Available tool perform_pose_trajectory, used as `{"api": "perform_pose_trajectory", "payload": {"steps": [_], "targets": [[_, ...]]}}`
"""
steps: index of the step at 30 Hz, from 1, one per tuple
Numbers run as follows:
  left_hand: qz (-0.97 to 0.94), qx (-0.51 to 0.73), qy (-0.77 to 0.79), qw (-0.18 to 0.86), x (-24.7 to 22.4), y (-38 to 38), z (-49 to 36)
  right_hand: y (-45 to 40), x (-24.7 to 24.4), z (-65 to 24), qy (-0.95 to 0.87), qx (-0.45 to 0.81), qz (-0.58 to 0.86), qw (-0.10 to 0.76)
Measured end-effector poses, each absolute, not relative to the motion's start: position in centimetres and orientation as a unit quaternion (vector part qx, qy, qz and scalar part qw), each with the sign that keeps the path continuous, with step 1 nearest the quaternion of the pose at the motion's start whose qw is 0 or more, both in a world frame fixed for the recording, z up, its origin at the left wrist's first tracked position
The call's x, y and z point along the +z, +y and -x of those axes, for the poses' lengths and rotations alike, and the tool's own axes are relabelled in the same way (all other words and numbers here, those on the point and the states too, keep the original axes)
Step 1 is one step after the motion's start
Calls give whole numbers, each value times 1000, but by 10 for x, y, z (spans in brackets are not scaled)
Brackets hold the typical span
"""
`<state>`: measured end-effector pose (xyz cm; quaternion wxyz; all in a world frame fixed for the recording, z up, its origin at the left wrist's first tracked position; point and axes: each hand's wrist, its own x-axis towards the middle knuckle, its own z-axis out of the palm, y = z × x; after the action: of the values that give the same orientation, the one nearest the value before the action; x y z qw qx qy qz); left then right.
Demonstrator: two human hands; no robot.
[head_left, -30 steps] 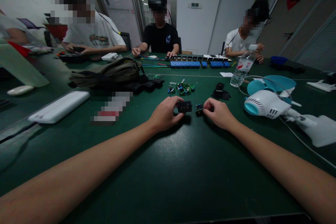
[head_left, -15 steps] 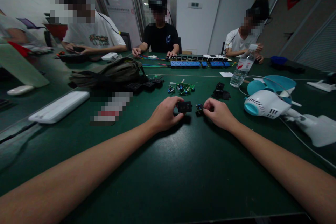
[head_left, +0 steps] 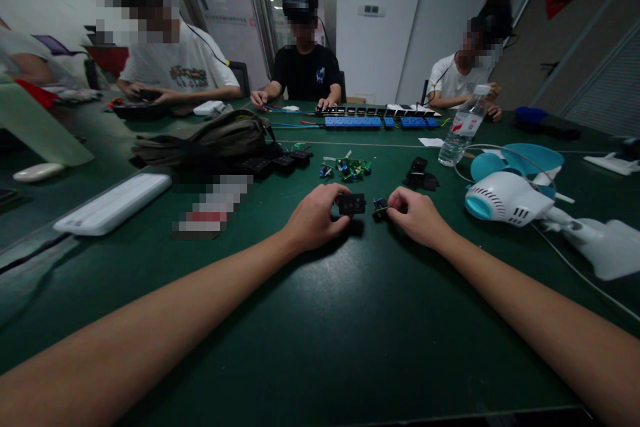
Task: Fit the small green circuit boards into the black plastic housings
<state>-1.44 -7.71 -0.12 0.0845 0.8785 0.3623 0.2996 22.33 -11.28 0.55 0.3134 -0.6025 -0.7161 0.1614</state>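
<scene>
My left hand (head_left: 323, 215) is closed on a small black plastic case (head_left: 352, 203), thumb below and fingers on top, its flat face with small marks turned toward me. Just to the right, my right hand (head_left: 411, 212) pinches a small circuit board (head_left: 381, 208) with blue and dark parts. A narrow gap separates the case from the board. Beyond my hands lies a loose pile of green circuit boards (head_left: 350, 167). Several black plastic pieces (head_left: 421, 175) lie behind my right hand.
To the left are a dark bag (head_left: 210, 140) and a white power bank-like block (head_left: 117, 203). A water bottle (head_left: 463, 130) and a white and teal fan (head_left: 510, 197) stand right. Across the green table (head_left: 330, 340), co-workers sit behind a row of blue modules (head_left: 353, 121).
</scene>
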Motion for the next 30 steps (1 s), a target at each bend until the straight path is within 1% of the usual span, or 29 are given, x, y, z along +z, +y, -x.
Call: {"api": "perform_pose_trajectory", "payload": {"steps": [17,30], "targets": [[-880,295,363,79,-1,-78,14,-113,6,-223,-713,161,612,302],[-879,297,364,80,-2,-77,15,-112,4,-224,-719,155,600,315]]}}
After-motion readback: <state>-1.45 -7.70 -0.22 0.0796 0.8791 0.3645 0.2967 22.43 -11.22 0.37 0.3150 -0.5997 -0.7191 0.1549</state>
